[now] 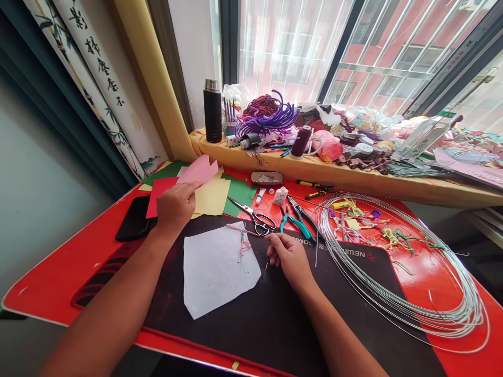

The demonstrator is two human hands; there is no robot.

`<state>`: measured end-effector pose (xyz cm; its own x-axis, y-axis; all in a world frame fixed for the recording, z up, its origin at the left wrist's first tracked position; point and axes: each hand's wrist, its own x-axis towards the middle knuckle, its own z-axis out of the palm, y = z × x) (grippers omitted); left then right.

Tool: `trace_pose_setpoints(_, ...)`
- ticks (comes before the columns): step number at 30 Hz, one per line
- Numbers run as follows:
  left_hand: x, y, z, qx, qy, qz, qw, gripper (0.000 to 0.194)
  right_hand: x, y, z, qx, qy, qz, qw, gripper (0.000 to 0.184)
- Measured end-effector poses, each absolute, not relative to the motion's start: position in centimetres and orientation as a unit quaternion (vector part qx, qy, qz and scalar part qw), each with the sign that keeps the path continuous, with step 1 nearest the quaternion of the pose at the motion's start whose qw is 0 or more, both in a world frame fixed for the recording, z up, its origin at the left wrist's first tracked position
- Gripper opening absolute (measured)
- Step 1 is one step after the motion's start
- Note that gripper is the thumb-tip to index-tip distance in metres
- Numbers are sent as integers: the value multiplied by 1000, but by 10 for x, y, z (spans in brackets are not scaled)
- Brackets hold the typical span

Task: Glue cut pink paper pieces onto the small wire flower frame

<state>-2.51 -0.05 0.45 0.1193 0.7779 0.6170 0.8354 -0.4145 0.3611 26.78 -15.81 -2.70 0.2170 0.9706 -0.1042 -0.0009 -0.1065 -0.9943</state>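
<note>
My left hand (175,207) reaches to the stack of coloured paper (214,196) at the table's back left and pinches a pink sheet (198,171), lifting its corner. My right hand (288,256) rests on the black mat (275,314) with fingers curled, close to a tiny bit of wire; what it holds, if anything, I cannot make out. A white paper piece (216,269) lies between my hands, with a small pink wire figure (240,238) at its top edge.
Scissors (255,220), teal pliers (293,222), a glue bottle (280,195) and a big coil of steel wire (396,262) lie to the right. A black phone (133,219) sits at the left. The window ledge holds a flask (212,111), yarn and clutter.
</note>
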Motion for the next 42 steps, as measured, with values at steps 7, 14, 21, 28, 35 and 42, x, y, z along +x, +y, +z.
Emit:
trace_pose_setpoints(7,-13,-17,11,-820,-366,-432,87,31,264,-161,-24,-558,-428,479,526,56)
trace_pose_setpoints(14,9,-37,-2,-859,-264,-435,47,29,268,-161,-18,-499,-391,508,582,64)
trace_pose_setpoints(21,29,-55,-6,-907,-199,-369,-18,32,269,-163,-20,-498,-399,500,586,53)
trace_pose_setpoints(28,45,-61,-8,-792,-338,-475,-183,45,272,-162,-21,-547,-355,445,614,52)
trace_pose_setpoints(35,45,-53,2,-588,-378,-551,-456,57,271,-164,-14,-541,-364,419,632,51)
trace_pose_setpoints(42,44,-61,4,-630,-345,-288,-633,59,264,-168,-10,-553,-423,409,590,50)
